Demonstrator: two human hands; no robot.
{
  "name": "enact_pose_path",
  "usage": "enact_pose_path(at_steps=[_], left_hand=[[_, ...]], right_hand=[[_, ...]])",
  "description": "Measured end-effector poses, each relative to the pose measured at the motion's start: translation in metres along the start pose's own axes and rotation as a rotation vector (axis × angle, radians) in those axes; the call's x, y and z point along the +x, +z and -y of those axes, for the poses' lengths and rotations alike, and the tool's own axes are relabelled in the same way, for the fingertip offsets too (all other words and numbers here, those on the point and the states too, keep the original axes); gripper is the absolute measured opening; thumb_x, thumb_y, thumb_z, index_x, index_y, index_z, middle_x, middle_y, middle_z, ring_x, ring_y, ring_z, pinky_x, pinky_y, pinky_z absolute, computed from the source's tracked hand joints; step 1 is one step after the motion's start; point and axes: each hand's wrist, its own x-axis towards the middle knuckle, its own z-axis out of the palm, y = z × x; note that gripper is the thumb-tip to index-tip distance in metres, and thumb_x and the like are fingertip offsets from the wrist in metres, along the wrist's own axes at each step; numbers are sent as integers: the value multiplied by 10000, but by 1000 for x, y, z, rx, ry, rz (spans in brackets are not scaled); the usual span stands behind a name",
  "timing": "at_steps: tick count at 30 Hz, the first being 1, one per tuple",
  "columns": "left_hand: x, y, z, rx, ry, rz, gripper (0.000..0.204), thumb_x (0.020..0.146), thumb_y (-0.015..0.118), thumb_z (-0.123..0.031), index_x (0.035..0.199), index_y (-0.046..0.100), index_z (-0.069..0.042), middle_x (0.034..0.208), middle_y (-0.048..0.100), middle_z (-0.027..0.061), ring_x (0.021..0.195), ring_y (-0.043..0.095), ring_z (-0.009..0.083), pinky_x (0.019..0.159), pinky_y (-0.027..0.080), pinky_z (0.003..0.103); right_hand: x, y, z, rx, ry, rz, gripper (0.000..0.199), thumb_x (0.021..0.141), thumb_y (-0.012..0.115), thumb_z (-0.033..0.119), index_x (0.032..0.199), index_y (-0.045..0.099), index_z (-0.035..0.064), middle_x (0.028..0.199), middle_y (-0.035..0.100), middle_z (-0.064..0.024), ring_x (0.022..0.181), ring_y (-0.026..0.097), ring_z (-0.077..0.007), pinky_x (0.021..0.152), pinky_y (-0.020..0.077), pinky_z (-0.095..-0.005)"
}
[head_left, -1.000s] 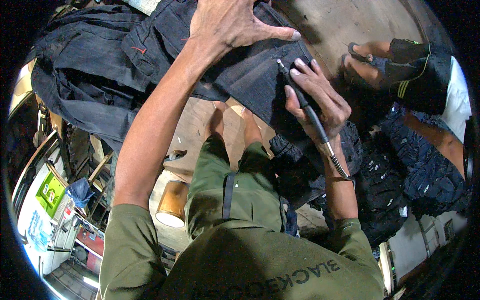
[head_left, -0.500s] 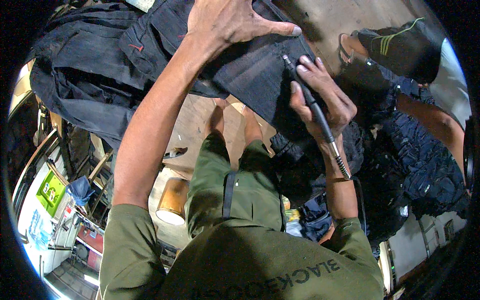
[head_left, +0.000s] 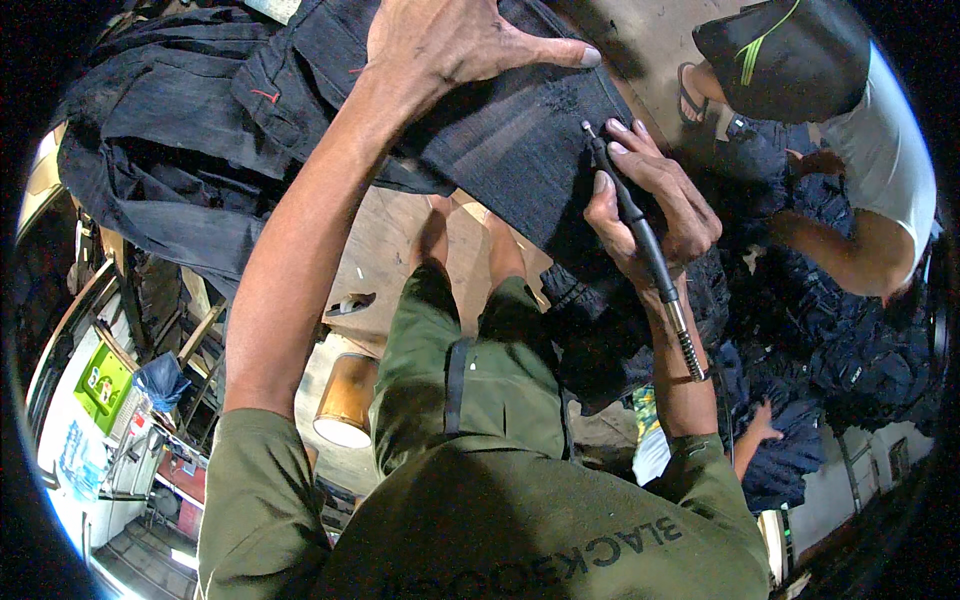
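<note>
Dark denim garment: the dark denim garment (head_left: 490,165) lies spread at the front of the person's reach, its broad flat panel under the hands, looser folds bunched off to the left.
Scuffed patch: a rough, worn-looking patch (head_left: 566,97) near the panel's right-hand edge.
Pen-shaped tool: the black pen-shaped tool (head_left: 630,205) slants over the cloth, its narrow metal tip just beside that patch; from here I can't tell whether it touches. A coiled spring sleeve (head_left: 688,350) trails along the wrist.
Right hand: the right hand (head_left: 672,205) is closed round the tool, fingertips forward at the panel's edge.
Left hand: the left hand (head_left: 440,45) rests across the panel, thumb stretched toward the patch; the fingers run out of sight, so I can't say whether they grip.
Red thread: a short red stitch (head_left: 265,96) on the garment, left of the left hand.
Tin-like container: a brown cylinder (head_left: 347,395) beside the person's green shorts (head_left: 500,390).
Co-worker: someone in a white top (head_left: 885,165) bends over heaped dark clothes (head_left: 870,340) at the right.
Another hand: a further hand (head_left: 765,428), fingers spread, against dark cloth behind the right forearm.
</note>
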Motion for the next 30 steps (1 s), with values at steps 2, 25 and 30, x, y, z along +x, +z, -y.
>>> enact_pose_path(at_steps=[2,25,30], left_hand=[[0,1,1,10,10,-15,927,659,774,-884,1073,802,-54,1214,709,142,1307,576,299,1273,277,550],[-14,5,-4,-12,11,-6,954,668,784,-870,1095,791,-17,1234,713,165,1326,575,319,1279,268,560],[-12,6,2,-66,2,-4,956,655,786,-881,1070,790,-20,1247,706,156,1343,561,309,1288,236,572]], right_hand=[[-1,-4,3,4,10,13,254,779,805,-12,1028,773,-56,1062,798,-251,1105,785,-367,1069,581,-552],[-22,6,8,-22,69,28,242,785,842,7,1020,801,-29,1001,812,-189,1082,798,-333,1091,568,-542],[-14,1,12,41,39,35,214,816,816,13,1023,784,-30,1006,805,-201,1119,781,-365,1110,546,-556]])
